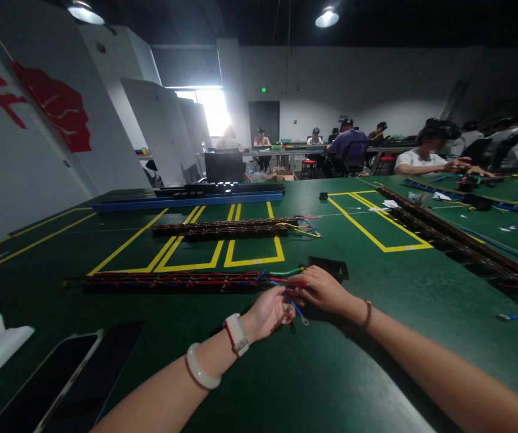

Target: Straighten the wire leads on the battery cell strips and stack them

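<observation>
A long dark bar [172,284] with red and blue wires along it lies crosswise on the green table in front of me. At its right end, my right hand [324,291] pinches a red wire [286,280], with a green wire [290,272] just above. My left hand [271,314], palm up and fingers curled, is close beside it; whatever its fingers grip is hidden. A blue wire [298,313] with a metal ring lug [304,322] hangs between the two hands. Behind my right hand lies a black rectangular part [337,268].
Farther back lie another bundle of dark bars [222,228], yellow tape outlines [254,262] and blue-edged strips [186,199]. Long bars [457,231] run along the right. A phone-like dark panel [55,379] and white plastic [1,355] sit at left. A person [425,157] works across the table.
</observation>
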A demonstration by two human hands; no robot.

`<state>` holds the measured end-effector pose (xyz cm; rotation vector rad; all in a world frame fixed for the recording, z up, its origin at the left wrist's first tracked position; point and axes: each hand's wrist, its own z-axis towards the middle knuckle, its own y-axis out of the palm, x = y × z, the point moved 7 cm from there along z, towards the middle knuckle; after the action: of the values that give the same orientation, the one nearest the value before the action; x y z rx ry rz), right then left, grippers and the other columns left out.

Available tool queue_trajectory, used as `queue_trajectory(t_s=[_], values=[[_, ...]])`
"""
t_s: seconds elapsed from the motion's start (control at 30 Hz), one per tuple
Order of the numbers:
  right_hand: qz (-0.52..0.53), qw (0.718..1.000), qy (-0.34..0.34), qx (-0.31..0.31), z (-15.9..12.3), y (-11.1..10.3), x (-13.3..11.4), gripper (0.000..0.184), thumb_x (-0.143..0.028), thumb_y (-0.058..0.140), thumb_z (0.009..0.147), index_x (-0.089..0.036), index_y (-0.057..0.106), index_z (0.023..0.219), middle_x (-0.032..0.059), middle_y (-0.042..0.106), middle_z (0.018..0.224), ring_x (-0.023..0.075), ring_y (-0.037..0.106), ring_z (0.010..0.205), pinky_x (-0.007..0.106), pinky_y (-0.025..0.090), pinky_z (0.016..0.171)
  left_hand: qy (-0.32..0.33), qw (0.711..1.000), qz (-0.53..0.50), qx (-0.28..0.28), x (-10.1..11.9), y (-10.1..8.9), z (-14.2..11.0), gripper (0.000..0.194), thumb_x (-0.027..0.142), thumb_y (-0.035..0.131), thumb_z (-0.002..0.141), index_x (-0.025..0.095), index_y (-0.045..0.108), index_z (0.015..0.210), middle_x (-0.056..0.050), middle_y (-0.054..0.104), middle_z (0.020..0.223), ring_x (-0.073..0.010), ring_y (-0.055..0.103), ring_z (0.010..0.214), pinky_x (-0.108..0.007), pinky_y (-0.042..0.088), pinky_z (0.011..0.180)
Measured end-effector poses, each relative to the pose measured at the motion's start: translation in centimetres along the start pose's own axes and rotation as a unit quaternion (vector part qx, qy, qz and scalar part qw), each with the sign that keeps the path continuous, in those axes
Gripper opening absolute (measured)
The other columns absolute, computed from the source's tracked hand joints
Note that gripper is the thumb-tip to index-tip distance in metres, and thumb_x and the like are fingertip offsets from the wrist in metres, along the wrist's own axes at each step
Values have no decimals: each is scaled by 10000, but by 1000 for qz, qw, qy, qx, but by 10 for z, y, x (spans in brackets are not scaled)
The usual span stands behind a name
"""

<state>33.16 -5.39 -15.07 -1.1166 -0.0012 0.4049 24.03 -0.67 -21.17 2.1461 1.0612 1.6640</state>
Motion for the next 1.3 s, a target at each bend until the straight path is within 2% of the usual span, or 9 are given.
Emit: queue_trajectory(t_s=[0.2,0.3,0.4,0.63,0.77,0.9,0.97,1.1,1.3], values=[[60,983,171,-11,29,-3,14,383,-357,277,977,-132,582,920,81,627,868,139,562,776,240,392,714,24,997,59,52,2,-3,-3,198,278,311,942,122,431,914,-46,573,692,-60,446,421,-177,244,405],[-21,973,224,-51,57,-11,9,395,-364,235,984,-131,554,960,91,635,853,151,587,733,236,389,644,17,996,65,57,3,-2,-2,167,243,325,934,127,433,883,-28,559,657,-49,420,398,-171,227,398],[-175,953,226,-97,91,-8,-2,405,-323,201,980,-119,543,1055,135,642,878,205,622,768,268,407,621,22,996,61,65,3,-4,-1,187,264,354,927,130,444,833,-17,547,634,-49,422,398,-167,227,399],[-198,954,174,-141,145,28,-23,234,-128,383,888,-66,600,952,193,634,895,231,629,858,294,441,696,31,995,55,74,1,-5,-1,223,243,348,918,114,476,788,-21,536,613,-58,432,396,-179,238,398],[-169,961,176,-128,130,13,-9,336,-297,307,970,-107,576,1039,147,645,893,211,632,811,275,433,659,34,996,43,72,2,-3,-1,250,264,331,939,107,473,806,-41,558,644,-63,457,419,-180,266,411],[51,987,139,-58,87,-8,3,397,-437,363,957,-150,527,1177,79,641,926,153,607,826,231,422,688,41,997,27,63,4,-1,-1,202,213,335,943,87,476,873,-78,595,709,-71,504,466,-184,324,444],[78,988,130,-23,61,-12,11,407,-433,375,952,-147,518,1205,75,634,942,144,591,818,242,427,705,34,997,21,64,3,0,-1,183,205,331,947,83,465,919,-99,613,773,-80,545,511,-188,372,483],[-98,991,87,31,24,-9,24,330,-308,415,941,-141,551,1192,94,618,1011,183,549,935,330,400,856,35,995,40,86,1,-4,-4,171,238,361,946,88,438,981,-121,618,894,-90,585,555,-204,424,529],[-255,965,-17,-55,16,16,27,307,-196,474,906,-213,577,1194,63,611,1003,181,513,936,364,329,944,34,985,131,104,6,-8,-11,241,316,352,949,106,417,1050,-97,604,880,-110,604,568,-205,418,499]])
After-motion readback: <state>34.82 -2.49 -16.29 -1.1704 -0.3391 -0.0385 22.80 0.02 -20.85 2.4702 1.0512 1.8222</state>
